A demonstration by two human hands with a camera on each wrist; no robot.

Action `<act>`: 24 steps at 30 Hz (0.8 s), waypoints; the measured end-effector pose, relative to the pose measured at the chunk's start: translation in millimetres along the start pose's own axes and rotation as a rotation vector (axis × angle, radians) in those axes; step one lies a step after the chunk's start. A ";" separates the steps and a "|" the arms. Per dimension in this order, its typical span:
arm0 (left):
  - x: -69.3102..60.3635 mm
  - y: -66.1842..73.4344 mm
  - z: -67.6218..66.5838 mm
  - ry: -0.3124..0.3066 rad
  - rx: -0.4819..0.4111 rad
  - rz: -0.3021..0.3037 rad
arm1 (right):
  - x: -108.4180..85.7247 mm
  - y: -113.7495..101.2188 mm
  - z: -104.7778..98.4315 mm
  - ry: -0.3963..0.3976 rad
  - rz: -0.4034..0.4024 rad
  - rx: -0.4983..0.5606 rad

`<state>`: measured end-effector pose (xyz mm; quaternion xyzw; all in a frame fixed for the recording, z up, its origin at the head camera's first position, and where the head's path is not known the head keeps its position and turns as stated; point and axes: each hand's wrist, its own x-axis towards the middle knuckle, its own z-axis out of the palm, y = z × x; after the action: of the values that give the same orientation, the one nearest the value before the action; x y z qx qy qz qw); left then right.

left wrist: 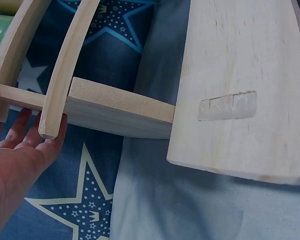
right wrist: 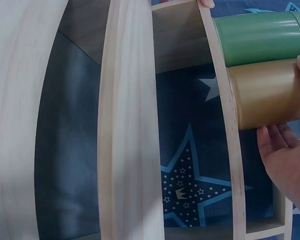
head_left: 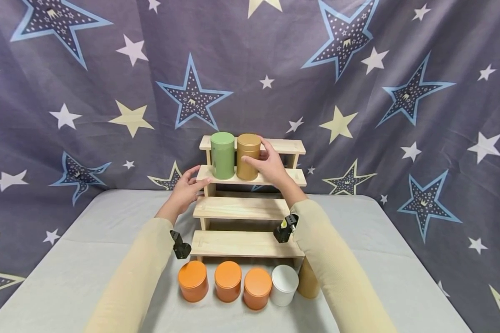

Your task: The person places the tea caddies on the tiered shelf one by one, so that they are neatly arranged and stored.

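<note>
A tiered wooden display rack (head_left: 241,207) stands at the middle of the table. My right hand (head_left: 271,165) holds a gold canister (head_left: 247,159) upright on the second tier from the top, thumb on its near side. Just left of it is a green canister (head_left: 222,157) on the same tier. My left hand (head_left: 185,190) grips that tier's left end, its thumb along the board. In the left wrist view, fingers (left wrist: 52,142) reach behind the rack's side. The right wrist view shows the gold canister (right wrist: 270,95) beside the green canister (right wrist: 260,37).
In front of the rack stand three orange tins (head_left: 228,280) and a white tin (head_left: 284,285) in a row. Another gold canister (head_left: 308,281) is at the row's right, partly behind my right sleeve. A star-patterned curtain (head_left: 241,60) hangs behind the grey-covered table (head_left: 121,222).
</note>
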<state>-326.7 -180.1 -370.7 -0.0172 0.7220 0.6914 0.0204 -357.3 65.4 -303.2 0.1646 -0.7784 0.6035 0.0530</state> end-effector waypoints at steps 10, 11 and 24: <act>2.2 -1.5 0.5 -0.009 -0.003 0.006 | -1.8 4.9 -1.8 -0.018 0.048 0.002; 2.3 -1.2 0.5 -0.007 0.000 0.006 | -2.2 4.2 -2.5 -0.018 0.045 -0.006; 0.3 0.2 -0.5 -0.002 0.003 -0.003 | -7.7 6.2 -16.5 -0.042 0.034 -0.098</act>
<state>-326.9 -180.5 -370.4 -0.0174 0.7229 0.6904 0.0221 -354.0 84.1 -306.8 0.1611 -0.8105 0.5621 0.0345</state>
